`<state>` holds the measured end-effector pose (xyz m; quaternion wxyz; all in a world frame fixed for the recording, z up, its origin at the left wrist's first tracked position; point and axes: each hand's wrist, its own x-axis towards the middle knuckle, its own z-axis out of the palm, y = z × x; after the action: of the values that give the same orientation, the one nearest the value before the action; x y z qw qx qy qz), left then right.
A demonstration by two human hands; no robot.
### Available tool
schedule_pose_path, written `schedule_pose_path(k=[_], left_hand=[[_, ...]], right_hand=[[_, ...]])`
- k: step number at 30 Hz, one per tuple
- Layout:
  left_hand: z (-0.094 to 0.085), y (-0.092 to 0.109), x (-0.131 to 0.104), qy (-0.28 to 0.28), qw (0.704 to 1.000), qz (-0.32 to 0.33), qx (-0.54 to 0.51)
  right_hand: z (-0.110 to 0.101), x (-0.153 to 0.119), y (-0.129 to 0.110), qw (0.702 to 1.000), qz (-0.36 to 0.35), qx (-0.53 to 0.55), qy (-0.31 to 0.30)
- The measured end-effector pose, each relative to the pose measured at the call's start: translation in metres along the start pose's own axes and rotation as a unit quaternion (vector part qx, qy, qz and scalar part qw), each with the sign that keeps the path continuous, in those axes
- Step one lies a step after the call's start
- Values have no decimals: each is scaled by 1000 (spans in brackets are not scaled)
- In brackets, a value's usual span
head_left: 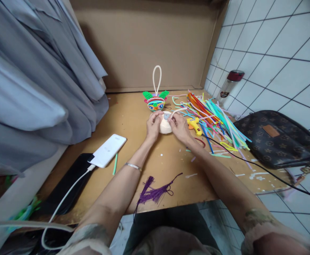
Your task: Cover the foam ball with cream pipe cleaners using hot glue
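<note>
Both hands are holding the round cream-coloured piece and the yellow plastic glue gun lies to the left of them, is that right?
Not quite: the head view shows the yellow plastic glue gun lying to the right, beside the right hand. The rest stands.

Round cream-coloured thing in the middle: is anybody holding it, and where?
Yes: the left hand holds the round, cream-coloured piece by its upper left side, the right hand by its upper right side.

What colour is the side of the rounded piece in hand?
Pale cream; the rounded piece shows best in the head view.
</note>
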<state>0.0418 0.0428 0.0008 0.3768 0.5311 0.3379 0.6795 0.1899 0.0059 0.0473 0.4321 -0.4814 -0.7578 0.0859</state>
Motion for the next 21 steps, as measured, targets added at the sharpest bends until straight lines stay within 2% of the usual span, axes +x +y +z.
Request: schedule_pose_path(k=[4, 14, 21], left_hand=[[-2, 3, -2, -6, 999, -17, -27], [-3, 7, -6, -28, 1000, 0, 10], [-4, 10, -5, -23, 999, 22, 33]], right_hand=[[0, -1, -1, 1000, -3, 10, 4], [-2, 0, -1, 999, 6, 33, 21], [-4, 2, -3, 994, 51, 92, 21]])
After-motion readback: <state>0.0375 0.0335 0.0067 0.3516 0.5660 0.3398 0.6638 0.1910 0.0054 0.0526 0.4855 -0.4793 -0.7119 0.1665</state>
